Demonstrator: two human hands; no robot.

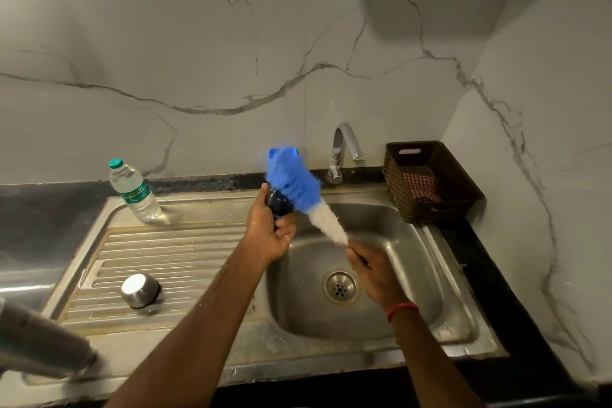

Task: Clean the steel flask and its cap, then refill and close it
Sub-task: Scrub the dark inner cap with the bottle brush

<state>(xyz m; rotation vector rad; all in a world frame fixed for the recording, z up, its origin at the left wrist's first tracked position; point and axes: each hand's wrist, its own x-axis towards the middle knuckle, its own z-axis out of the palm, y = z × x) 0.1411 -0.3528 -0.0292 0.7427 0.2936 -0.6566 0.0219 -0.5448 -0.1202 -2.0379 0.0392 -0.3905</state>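
- Flask (36, 339): one, a blurred steel-grey cylinder at the near left corner by the drainboard (172, 262). It lies tilted, well apart from both hands; its mouth cannot be made out.
- Cap (280, 204): one, dark and round, held above the left edge of the basin (427, 275).
- Left hand (270, 235): fingers and thumb clamped round the cap.
- Right hand (374, 275): fingers curled tight on the thin handle of the brush.
- Brush (303, 195): one, with blue bristles at the head and white bristles towards the handle. The blue part touches the cap and is blurred, which suggests scrubbing.
- Step in hand, as judged: cleaning the cap. Refilling and closing are not yet done.
- Next move, as judged: a rinse of the cap under the tap (344, 149), which shows no water running. The brush or the cap would need setting down to free a hand.
- Steel lid (140, 290): one, dome-shaped, resting on the drainboard.
- Water bottle (135, 192): one, capped, upright at the far end of the drainboard; a likely source for the refill.
- Basket (430, 182): one, right of the tap, holding one checked cloth (420, 185).
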